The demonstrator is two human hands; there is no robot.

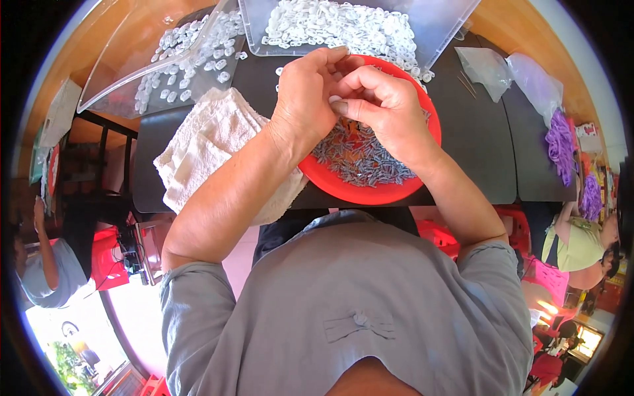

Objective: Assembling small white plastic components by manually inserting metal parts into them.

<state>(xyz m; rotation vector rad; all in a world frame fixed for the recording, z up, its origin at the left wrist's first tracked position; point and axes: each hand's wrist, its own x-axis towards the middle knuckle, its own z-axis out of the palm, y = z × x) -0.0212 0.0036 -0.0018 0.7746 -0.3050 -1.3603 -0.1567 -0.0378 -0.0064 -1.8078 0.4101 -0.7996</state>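
Observation:
My left hand [309,91] and my right hand [389,113] meet over a red bowl [432,109]. Thumb and forefinger of my right hand pinch a small white piece [334,99], mostly covered by the fingers. The left hand is curled, its fingertips partly hidden, and what it holds cannot be made out. Many small grey pointed pieces [370,164], like screws or wall plugs, lie in the bowl under my hands. Just beyond stands a clear plastic bin [254,30] heaped with small white plastic pieces [337,26].
More white pieces [188,63] are spread by a tilted clear plastic lid [109,99] at far left. A folded cream towel [208,142] lies beside my left forearm. Thin sticks [467,86] and clear plastic bags [485,69] rest at right on the dark table [472,152]. Other people sit at both sides.

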